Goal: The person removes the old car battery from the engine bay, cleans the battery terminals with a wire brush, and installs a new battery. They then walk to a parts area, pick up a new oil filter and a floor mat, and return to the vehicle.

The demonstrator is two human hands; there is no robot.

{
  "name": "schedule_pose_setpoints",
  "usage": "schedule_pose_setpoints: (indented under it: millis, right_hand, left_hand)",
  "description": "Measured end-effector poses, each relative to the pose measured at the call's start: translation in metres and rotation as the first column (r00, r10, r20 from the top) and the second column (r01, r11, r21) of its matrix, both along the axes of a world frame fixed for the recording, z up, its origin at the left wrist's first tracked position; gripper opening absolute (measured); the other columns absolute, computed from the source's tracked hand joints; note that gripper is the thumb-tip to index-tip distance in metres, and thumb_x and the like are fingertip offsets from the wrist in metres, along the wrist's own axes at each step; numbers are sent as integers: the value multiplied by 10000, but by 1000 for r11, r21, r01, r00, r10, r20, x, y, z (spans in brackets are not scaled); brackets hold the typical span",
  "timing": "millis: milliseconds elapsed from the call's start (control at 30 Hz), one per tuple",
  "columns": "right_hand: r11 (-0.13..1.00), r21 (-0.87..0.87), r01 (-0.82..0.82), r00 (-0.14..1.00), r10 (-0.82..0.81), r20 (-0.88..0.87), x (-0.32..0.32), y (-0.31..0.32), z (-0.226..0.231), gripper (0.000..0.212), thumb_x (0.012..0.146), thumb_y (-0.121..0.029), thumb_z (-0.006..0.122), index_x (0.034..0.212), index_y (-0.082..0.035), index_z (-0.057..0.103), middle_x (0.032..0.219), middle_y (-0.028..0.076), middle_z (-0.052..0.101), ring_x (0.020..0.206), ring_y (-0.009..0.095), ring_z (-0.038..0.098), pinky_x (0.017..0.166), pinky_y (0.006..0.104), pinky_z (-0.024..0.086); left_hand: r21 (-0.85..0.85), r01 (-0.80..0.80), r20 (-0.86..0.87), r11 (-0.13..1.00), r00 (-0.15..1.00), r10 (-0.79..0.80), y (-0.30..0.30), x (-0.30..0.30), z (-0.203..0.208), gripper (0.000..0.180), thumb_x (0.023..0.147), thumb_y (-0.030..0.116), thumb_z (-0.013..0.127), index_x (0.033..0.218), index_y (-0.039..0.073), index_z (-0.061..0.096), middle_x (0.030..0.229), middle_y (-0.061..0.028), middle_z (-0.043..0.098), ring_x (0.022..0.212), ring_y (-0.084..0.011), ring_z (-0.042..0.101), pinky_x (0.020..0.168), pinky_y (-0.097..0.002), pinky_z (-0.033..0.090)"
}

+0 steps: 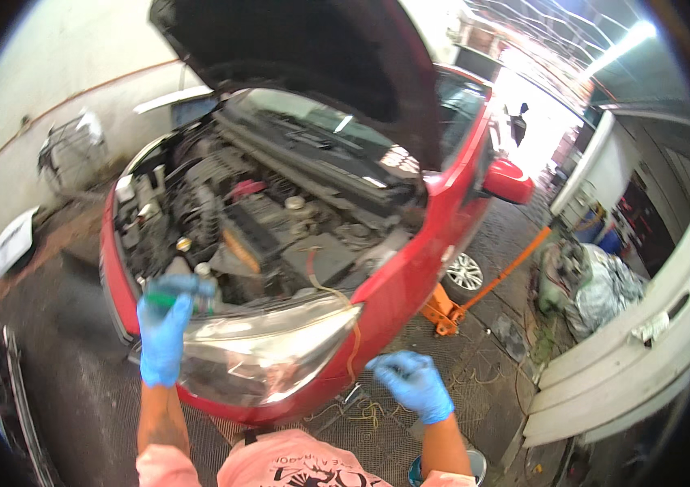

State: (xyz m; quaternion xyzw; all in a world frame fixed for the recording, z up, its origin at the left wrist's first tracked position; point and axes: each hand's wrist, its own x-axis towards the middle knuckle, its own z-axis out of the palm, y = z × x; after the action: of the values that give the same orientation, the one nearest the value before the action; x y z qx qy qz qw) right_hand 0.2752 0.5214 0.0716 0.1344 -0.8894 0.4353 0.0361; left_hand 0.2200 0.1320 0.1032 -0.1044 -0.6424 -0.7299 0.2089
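Note:
In front of me stands a red car with its hood (304,57) raised over the engine bay (264,219). My left hand (163,345), in a blue glove, is closed around a blurred green object (162,299) near the bay's front edge, beside the headlight (268,349). The exact kind of that object cannot be made out. My right hand (418,388), also gloved in blue, hovers to the right of the bumper with its fingers curled together. Something small and dark seems to be at its fingertips, too unclear to name.
An orange floor jack (442,312) with a long handle stands beside the car's front wheel (464,272). White panels (621,365) lean at the right, near a silver cover (604,284). A bucket (475,467) sits by my right arm. A thin cable (356,341) hangs over the fender.

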Motion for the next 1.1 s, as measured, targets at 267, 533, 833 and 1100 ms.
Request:
schedule_pose_setpoints:
  millis: [267, 533, 833, 1100]
  right_hand:
    - [987, 58, -153, 928, 163, -335, -123, -115, 103, 410, 892, -42, 710, 1294, -122, 692, 1155, 117, 722, 974, 284, 723, 884, 372, 572]
    - [950, 229, -211, 872, 289, -395, -267, -213, 105, 536, 981, -214, 632, 1502, -208, 503, 1354, 141, 624, 1159, 363, 656, 977, 454, 543]
    - [924, 311, -222, 911, 310, -271, -325, -204, 55, 468, 994, -258, 620, 1456, -230, 555, 1336, 142, 655, 1169, 381, 651, 965, 472, 551]
    - [942, 262, -208, 926, 276, -259, -338, -194, 38, 449, 987, -242, 625, 1431, -207, 567, 1333, 122, 668, 1132, 370, 673, 958, 463, 556]
  left_hand:
    - [-88, 99, -25, 991, 994, -102, -63, -132, 35, 234, 941, 113, 773, 1121, -16, 698, 988, -52, 730, 902, -100, 658, 851, -269, 552]
    - [-604, 238, 39, 761, 962, -270, -22, -257, -9, 360, 962, 276, 749, 1172, -7, 674, 842, -143, 714, 731, -138, 619, 711, -335, 535]
    - [-631, 274, 61, 725, 950, -306, -11, -289, -38, 313, 967, 235, 707, 1164, -6, 670, 931, -213, 727, 834, -334, 691, 765, -397, 559]
    - [-598, 321, 120, 734, 942, -314, -3, -303, -55, 317, 987, 243, 713, 1135, -34, 666, 944, -170, 736, 798, -165, 641, 780, -348, 548]
